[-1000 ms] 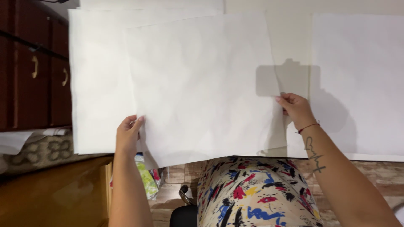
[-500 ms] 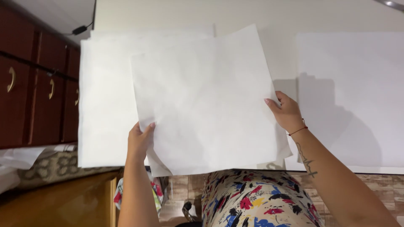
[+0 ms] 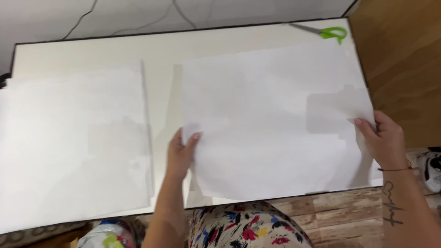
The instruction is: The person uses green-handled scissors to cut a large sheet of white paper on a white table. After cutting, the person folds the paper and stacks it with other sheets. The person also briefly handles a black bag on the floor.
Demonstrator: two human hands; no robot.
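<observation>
Sheet of white paper [image 3: 271, 124]: large, slightly creased, held flat just above the right half of the white counter [image 3: 92, 48], its near edge over the counter's front rim.

Left hand [image 3: 181, 151]: at the sheet's left near edge, fingers [image 3: 195, 136] pinching the paper, thumb on top and the rest hidden beneath.

Right hand [image 3: 383, 140]: at the sheet's right edge, fingers [image 3: 360, 123] pressed together and pinching the paper.

Stack of white paper [image 3: 73, 142]: lying on the left half of the counter, just beside the held sheet, a bare strip of counter between them.

Scissors [image 3: 324, 31]: green handles, at the counter's far right corner, apart from the sheet.

Wooden floor [image 3: 340, 211]: visible below the counter's front rim.
</observation>
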